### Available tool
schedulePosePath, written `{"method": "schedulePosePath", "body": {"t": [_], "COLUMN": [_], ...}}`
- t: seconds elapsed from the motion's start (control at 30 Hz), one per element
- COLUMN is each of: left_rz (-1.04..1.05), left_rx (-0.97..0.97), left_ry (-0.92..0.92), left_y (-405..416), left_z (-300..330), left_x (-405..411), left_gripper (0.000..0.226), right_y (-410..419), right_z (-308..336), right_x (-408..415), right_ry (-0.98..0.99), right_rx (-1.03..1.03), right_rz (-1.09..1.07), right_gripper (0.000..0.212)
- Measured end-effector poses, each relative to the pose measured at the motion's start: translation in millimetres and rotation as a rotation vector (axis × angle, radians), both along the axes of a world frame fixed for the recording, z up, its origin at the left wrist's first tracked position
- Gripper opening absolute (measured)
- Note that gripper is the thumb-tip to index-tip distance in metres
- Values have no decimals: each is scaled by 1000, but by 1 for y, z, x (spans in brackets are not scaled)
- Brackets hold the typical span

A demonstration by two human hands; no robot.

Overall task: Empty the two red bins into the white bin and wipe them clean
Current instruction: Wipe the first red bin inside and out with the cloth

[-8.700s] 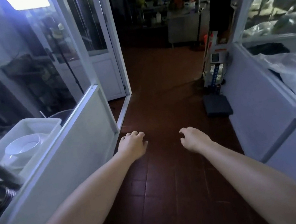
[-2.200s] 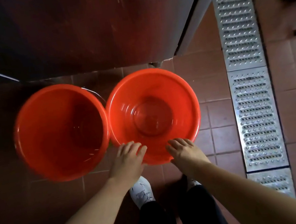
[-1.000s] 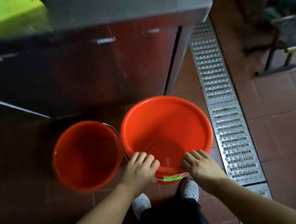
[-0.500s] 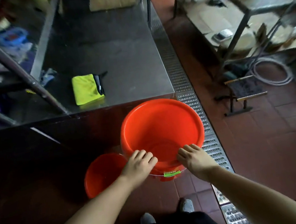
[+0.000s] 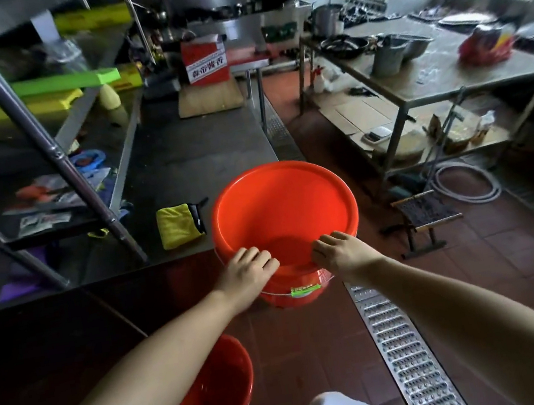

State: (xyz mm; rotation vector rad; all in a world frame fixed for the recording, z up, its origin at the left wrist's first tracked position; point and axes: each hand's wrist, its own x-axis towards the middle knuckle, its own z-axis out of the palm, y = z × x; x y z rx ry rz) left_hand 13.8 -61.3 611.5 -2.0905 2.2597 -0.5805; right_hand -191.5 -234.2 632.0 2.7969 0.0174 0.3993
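Both hands hold the larger red bucket [image 5: 284, 220] up off the floor, at frame centre. Left hand [image 5: 246, 269] at the rim's 7 o'clock, right hand [image 5: 339, 254] at its 5 o'clock; each grip is closed over the near rim, fingers curled over the edge into the bucket. Bucket is upright and tips slightly toward the camera, its mouth open to view. A wire bail hangs below the rim on the near side with a green label [image 5: 303, 290] on the wall.

Second red bucket [image 5: 217, 388] stands on the red tile floor [image 5: 315, 351] at 7 o'clock from the held one, partly hidden under the left forearm.

Steel counter [image 5: 188, 151] lies beyond, at 11 o'clock, with a folded yellow cloth [image 5: 177, 225] just left of the held bucket. A perforated metal floor drain [image 5: 406, 355] runs at 5 o'clock.
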Motion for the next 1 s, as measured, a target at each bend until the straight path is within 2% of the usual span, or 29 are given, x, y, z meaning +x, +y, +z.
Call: {"method": "schedulePosePath", "body": {"t": [0.2,0.3,0.43,0.57,0.7,0.87,0.93,1.0], "left_rz": [25,55,116,159,216,263,305,372], "left_rx": [-69,-73,-38,19,48,62,80,126], "left_ry": [-25,-27,-10,11,22,44,74,111], "left_y": [-16,-22,-33,-49,-77,-124,-142,-157], "left_z": [41,52,54,40,28,22,20,19], "left_x": [28,43,63,78,102,126,136,144], "left_gripper": [28,28,31,26,27,25,26,37], "right_y": [-17,-23,-34,-56,-90,-139,-159,-174], "right_z": [40,49,50,35,20,11,8,7], "right_x": [29,47,73,97,124,158,170,184], "right_ry": [-77,-68,-99,-62,-20,-2,13,38], "right_rx": [-57,-70,-41,-23,-9,13,36,50], "right_rz": [-6,-15,-5,10,28,-19,-36,-64], "right_gripper": [30,28,38,32,5,22,20,18]}}
